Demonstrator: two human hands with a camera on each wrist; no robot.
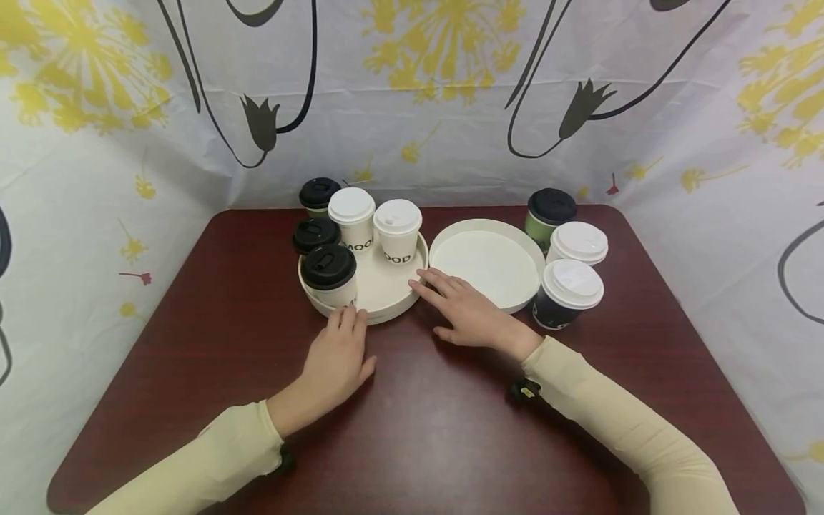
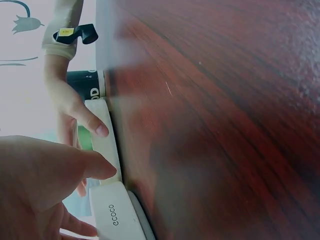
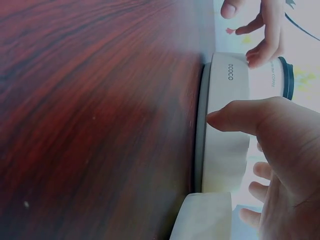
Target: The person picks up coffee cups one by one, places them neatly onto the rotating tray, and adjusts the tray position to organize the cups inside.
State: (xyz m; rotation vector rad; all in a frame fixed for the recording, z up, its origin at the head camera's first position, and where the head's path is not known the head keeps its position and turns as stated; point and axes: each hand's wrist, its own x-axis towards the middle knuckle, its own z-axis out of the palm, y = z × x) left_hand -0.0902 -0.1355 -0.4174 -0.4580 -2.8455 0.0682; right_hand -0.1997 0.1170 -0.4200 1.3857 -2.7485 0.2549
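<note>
On the left, a round white tray [image 1: 386, 286] carries several lidded paper cups. The nearest is a white cup with a black lid [image 1: 330, 268]; two white-lidded cups [image 1: 398, 229] stand behind it to the right. My left hand [image 1: 337, 357] is at the front of this tray, its fingertips by the rim below the black-lidded cup. My right hand [image 1: 473, 315] reaches to the tray's right side, fingers extended near the rim and holding nothing. In the right wrist view the thumb [image 3: 232, 117] lies over the tray's side wall, marked "ecoco"; whether it touches cannot be told.
A second round white tray [image 1: 487, 261] with nothing on it adjoins the first. To its right stand a green cup with a black lid [image 1: 543, 222], a white-lidded cup [image 1: 579, 242] and a dark cup with a white lid [image 1: 566, 297]. A patterned curtain [image 1: 450, 157] surrounds the reddish-brown table [image 1: 425, 443].
</note>
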